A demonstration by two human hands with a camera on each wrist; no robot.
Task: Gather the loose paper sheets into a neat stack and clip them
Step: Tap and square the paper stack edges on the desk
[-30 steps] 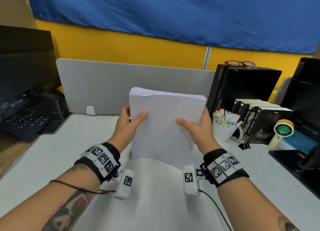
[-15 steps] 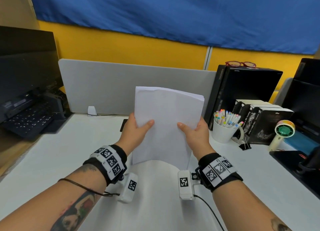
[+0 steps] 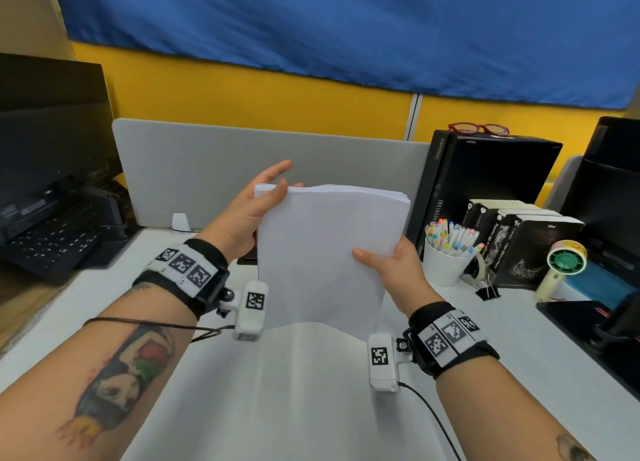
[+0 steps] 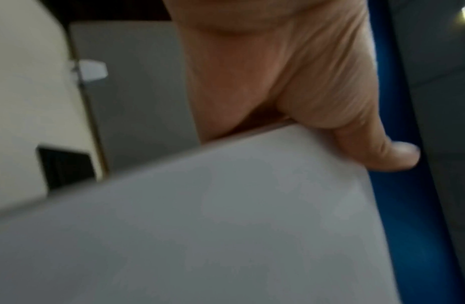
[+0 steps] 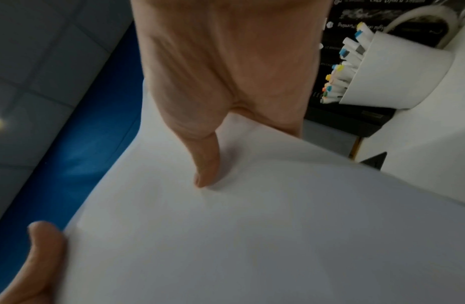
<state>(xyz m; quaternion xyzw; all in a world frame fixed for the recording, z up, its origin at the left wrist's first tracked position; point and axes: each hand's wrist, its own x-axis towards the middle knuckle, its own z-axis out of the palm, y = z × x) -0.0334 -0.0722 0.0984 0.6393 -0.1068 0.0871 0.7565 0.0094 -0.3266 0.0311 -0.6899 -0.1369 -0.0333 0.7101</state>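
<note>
Squaring step. Paper stack (image 3: 329, 253) stands upright on the surface (image 3: 311, 391), left of the pen cup (image 3: 445, 263). Right hand (image 3: 398, 273) grip pinches its right edge; left hand (image 3: 249, 211), fingers straight, pats the top-left corner. Next, likely: fetch the binder clip (image 3: 487, 291), right of the cup.

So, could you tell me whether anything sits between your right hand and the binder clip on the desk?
Yes: the white mug of markers stands between the right hand and the binder clip, which lies right of the mug.
</note>
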